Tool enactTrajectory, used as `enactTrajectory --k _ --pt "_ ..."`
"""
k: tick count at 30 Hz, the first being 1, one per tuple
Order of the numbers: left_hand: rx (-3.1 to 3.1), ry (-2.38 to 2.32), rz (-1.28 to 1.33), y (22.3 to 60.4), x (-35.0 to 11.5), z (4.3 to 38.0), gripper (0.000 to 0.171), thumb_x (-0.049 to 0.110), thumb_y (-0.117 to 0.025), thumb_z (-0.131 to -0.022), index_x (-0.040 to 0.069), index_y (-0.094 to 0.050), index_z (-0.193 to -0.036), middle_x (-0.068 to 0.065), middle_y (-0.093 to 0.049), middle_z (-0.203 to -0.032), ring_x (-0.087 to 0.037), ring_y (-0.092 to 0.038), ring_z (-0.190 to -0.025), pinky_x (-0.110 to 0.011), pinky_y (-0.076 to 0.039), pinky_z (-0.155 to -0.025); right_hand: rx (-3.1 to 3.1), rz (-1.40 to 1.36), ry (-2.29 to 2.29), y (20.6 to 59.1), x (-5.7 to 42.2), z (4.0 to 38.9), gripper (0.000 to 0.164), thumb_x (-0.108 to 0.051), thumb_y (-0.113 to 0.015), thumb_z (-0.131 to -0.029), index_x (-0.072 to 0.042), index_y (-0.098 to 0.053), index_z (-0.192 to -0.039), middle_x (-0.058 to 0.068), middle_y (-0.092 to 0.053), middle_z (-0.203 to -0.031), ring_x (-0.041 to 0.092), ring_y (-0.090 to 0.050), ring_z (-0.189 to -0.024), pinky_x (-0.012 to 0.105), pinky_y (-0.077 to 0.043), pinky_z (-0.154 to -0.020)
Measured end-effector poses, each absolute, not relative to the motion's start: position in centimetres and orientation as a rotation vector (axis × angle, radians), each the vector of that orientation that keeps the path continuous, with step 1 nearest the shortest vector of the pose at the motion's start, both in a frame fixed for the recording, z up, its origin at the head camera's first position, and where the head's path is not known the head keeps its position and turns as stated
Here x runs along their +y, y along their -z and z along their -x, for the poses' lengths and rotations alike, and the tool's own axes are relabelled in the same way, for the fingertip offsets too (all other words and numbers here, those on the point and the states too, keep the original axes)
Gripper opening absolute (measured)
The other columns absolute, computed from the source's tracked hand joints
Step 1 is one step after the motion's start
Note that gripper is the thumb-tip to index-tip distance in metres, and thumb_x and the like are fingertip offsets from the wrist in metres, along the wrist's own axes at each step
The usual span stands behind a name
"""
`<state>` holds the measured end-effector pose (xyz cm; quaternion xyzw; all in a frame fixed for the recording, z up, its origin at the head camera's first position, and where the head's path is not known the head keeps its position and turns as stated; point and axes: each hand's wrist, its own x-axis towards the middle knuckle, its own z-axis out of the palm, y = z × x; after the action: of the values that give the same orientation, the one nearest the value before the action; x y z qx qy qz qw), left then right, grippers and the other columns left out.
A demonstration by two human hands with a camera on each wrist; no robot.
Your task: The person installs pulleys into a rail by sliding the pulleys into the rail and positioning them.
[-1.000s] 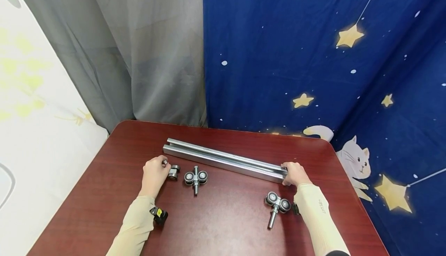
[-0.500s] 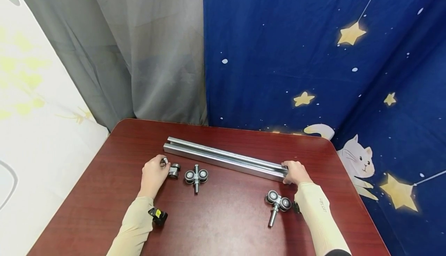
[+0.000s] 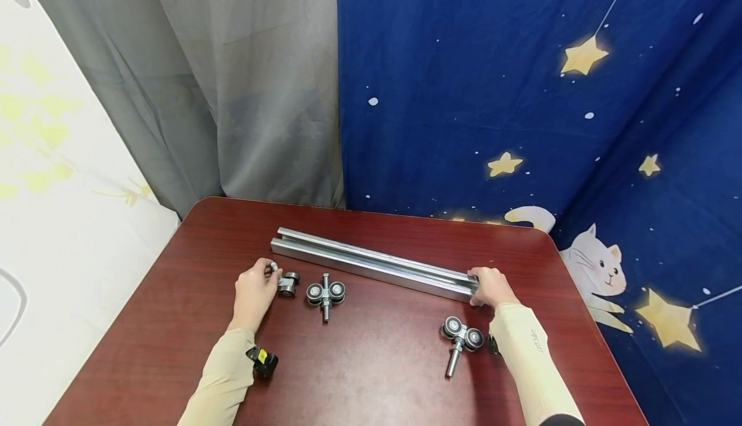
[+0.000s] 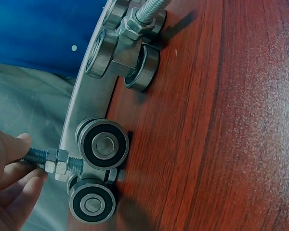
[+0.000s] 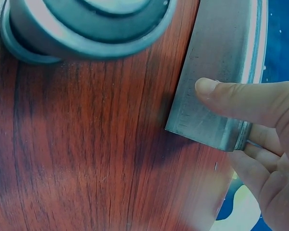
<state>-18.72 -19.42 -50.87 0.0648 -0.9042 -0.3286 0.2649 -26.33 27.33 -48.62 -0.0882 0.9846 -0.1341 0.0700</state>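
My left hand (image 3: pixel 253 290) pinches the threaded bolt of a roller trolley (image 4: pixel 99 149) between thumb and fingers. In the left wrist view this trolley's paired wheels sit close over the table, the bolt with its nuts pointing toward my fingertips. My right hand (image 3: pixel 493 287) grips the right end of a long metal channel rail (image 3: pixel 371 265), which lies slantwise across the table with its slot facing up. The right wrist view shows the thumb on the rail's side wall (image 5: pixel 209 96), the fingers around the far side.
A second roller trolley (image 3: pixel 326 294) lies just right of my left hand. A third trolley (image 3: pixel 460 339) lies near my right wrist, its bolt toward me. The dark red table (image 3: pixel 371 361) ends at grey (image 3: pixel 272 91) and blue curtains (image 3: pixel 417 91).
The trolley in my left hand has turned slightly, and the left fingers have shifted a little along its bolt. My right hand and the rail stay in place.
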Motion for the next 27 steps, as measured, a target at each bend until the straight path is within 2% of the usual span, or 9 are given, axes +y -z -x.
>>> enactTrajectory --k 7,16,27 --pt "-2.453 0.867 -0.181 50.91 -19.39 18.65 0.014 0.006 -0.065 -0.080 -0.002 -0.059 -0.089 -0.020 -0.067 -0.081 -0.032 -0.066 -0.075 -0.049 -0.050 -0.066 2.972 0.281 0.394 48.82 27.30 26.42 0.064 -0.005 -0.084 -0.051 -0.001 -0.062 -0.111 0.019 -0.062 -0.107 0.037 -0.057 -0.091 0.049 -0.046 -0.077" --pt "-2.459 0.870 -0.196 50.44 -19.23 18.66 0.014 0.007 -0.066 -0.080 -0.003 -0.060 -0.089 -0.019 -0.067 -0.078 -0.032 -0.065 -0.072 -0.049 -0.049 -0.064 2.950 0.250 0.406 48.84 27.38 26.53 0.064 -0.004 -0.083 -0.053 -0.001 -0.061 -0.113 0.019 -0.061 -0.109 0.033 -0.057 -0.089 0.047 -0.047 -0.077" --pt "-2.474 0.882 -0.209 50.45 -19.72 19.16 0.014 0.007 -0.063 -0.082 -0.002 -0.060 -0.092 -0.019 -0.067 -0.081 -0.033 -0.065 -0.075 -0.050 -0.048 -0.067 2.940 0.246 0.405 48.64 27.35 26.43 0.063 -0.004 -0.083 -0.053 -0.001 -0.061 -0.112 0.019 -0.062 -0.108 0.032 -0.057 -0.087 0.047 -0.047 -0.076"
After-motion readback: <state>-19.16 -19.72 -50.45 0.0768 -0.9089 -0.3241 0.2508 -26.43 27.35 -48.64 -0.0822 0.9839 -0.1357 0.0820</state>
